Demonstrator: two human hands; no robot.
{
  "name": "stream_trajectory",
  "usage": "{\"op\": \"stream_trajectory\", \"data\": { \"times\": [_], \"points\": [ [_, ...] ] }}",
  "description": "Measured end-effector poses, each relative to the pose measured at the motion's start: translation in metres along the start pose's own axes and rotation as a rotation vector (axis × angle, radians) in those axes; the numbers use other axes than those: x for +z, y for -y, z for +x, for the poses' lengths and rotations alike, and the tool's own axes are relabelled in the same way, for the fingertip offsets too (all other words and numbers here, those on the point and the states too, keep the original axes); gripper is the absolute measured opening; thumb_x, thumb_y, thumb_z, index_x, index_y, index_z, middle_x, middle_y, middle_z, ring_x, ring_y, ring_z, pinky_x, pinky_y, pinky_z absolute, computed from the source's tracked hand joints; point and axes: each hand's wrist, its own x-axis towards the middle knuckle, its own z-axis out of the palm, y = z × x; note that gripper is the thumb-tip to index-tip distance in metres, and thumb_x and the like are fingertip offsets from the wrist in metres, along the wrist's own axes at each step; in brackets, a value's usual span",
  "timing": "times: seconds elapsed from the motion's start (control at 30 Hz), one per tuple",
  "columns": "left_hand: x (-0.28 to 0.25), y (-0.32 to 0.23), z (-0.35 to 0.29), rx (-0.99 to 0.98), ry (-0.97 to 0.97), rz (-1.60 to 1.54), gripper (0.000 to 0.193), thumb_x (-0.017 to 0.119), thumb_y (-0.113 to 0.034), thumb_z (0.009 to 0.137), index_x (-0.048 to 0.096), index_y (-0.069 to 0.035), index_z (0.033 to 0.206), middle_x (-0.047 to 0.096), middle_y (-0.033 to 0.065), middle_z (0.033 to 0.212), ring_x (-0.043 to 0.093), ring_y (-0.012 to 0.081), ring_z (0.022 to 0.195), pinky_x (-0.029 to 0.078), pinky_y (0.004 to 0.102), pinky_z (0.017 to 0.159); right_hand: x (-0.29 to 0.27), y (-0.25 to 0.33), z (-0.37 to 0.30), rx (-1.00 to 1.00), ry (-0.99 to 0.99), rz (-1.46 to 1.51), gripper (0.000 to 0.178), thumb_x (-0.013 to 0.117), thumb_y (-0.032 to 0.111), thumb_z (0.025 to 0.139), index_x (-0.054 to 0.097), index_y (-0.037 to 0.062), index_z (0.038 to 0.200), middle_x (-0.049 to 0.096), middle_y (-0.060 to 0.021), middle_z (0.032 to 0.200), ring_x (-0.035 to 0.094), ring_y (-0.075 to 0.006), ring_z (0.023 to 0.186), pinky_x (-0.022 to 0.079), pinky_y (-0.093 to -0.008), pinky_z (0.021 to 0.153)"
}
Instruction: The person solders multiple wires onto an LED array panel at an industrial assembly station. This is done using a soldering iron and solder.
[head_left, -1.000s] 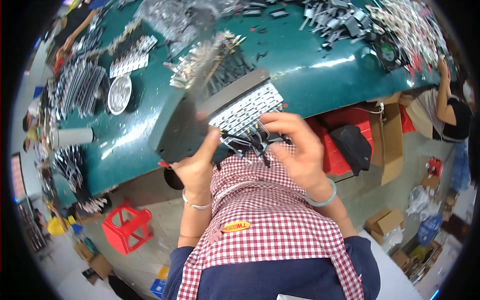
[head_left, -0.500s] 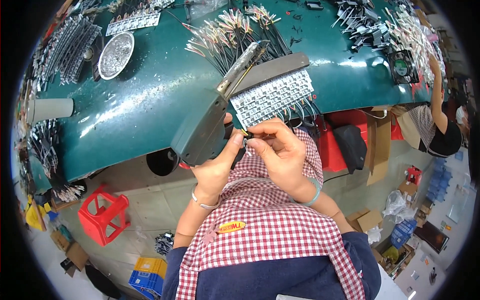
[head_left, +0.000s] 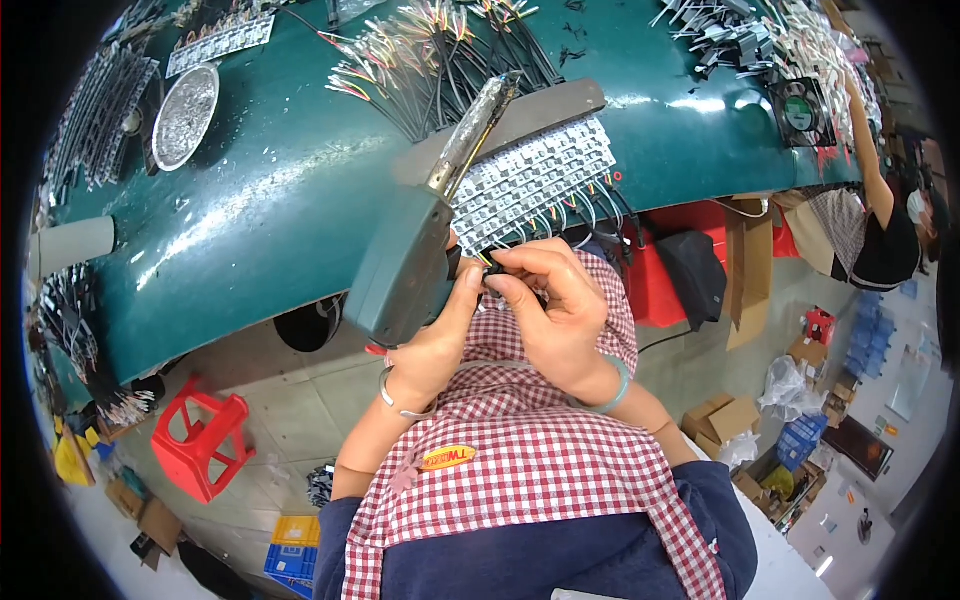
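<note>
My left hand point(head_left: 432, 345) is wrapped round the handle of a green-grey soldering gun point(head_left: 398, 270), its metal tip pointing up and away over the table. The thumb of that hand also reaches a thin cable end point(head_left: 488, 264) with a yellow wire. My right hand point(head_left: 560, 310) pinches the same cable end, fingertips close to the left thumb. Just beyond lies a panel of small white circuit boards point(head_left: 535, 185), with cables along its near right edge. A dark bar point(head_left: 550, 112) rests across the panel's far side. The gun partly hides the bar and the left fingers.
Black cables with stripped coloured ends point(head_left: 440, 70) lie beyond the bar. A round metal dish point(head_left: 186, 118) and stacked board strips point(head_left: 95, 115) sit at left. A small fan point(head_left: 803, 112) stands at right near another person's arm point(head_left: 866, 140). A red stool point(head_left: 203, 440) is on the floor.
The view has shifted slightly, so the table things sit further left. Both hands stay together at the cable end, with small finger movements. The soldering gun remains in my left hand.
</note>
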Motion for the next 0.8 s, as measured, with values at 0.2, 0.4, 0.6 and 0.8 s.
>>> {"op": "stream_trajectory", "data": {
  "times": [0.2,0.4,0.6,0.8],
  "points": [
    [0.008,0.005,-0.003,0.105,0.095,0.219,0.015,0.064,-0.002,0.092,0.064,0.004,0.106,0.067,0.0078,0.093,0.063,0.0155,0.084,0.051,0.0300,0.074,-0.012,-0.005,0.003,-0.171,-0.033,-0.170,0.024,0.073,-0.009,0.077,0.067,-0.0011,0.099,0.065,-0.0121,0.089,0.065,-0.0212,0.075,0.053,-0.0284,0.062],
    [-0.002,0.003,-0.008,-0.044,0.110,0.266,0.041,0.065,0.010,0.085,0.057,0.004,0.124,0.065,0.0090,0.091,0.061,0.0134,0.080,0.052,0.0270,0.070,-0.033,-0.013,0.012,-0.093,-0.117,-0.284,0.023,0.073,-0.009,0.078,0.070,-0.0009,0.099,0.068,-0.0102,0.090,0.063,-0.0142,0.074,0.051,-0.0258,0.063],
    [-0.040,-0.013,-0.025,0.047,0.171,0.600,0.005,0.070,-0.006,0.085,0.068,-0.002,0.088,0.067,0.0081,0.080,0.061,0.0200,0.071,0.048,0.0316,0.067,-0.037,-0.027,0.009,-0.102,-0.090,-0.315,0.023,0.075,-0.008,0.076,0.070,-0.0006,0.098,0.068,-0.0105,0.088,0.063,-0.0142,0.071,0.051,-0.0252,0.061],
    [-0.061,-0.024,-0.048,0.155,0.075,0.847,0.013,0.079,-0.007,0.072,0.071,-0.005,0.082,0.069,0.0076,0.081,0.065,0.0243,0.067,0.051,0.0327,0.062,-0.034,-0.031,0.011,-0.165,-0.097,-0.345,0.023,0.077,-0.006,0.076,0.070,-0.0003,0.097,0.068,-0.0108,0.087,0.063,-0.0143,0.070,0.051,-0.0247,0.059]
  ]
}}
